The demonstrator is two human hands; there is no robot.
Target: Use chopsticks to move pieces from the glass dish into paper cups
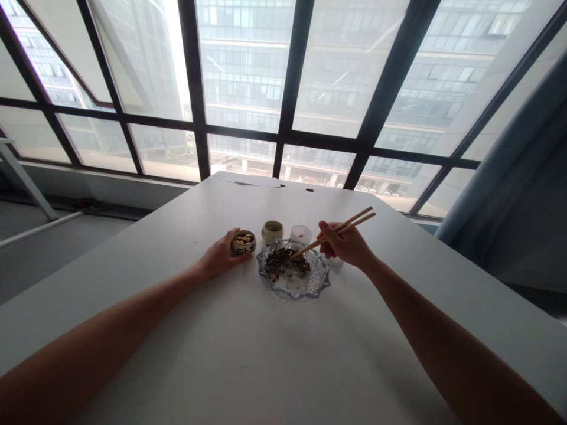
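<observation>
My left hand (224, 255) is wrapped round a small cup (243, 250) with dark characters on it and light brown nuts inside. Wooden chopsticks (349, 223) are held in my right hand (341, 243), their tips down in the dark, elongated pieces (279, 263) in a clear glass dish (318, 282). Whether the tips grip a piece is too small to tell. Behind the dish stand a second round cup (272, 231) and a pale, angular small container (302, 234) with something small in it. Another pale container (334, 261) is partly hidden under my right hand.
The white table (239, 348) reaches toward large windows with dark frames. Paper (248, 179) lies at its far edge, near two dark round holes. A blue curtain (509, 153) hangs at the right, and a white metal frame (27, 177) stands at the left.
</observation>
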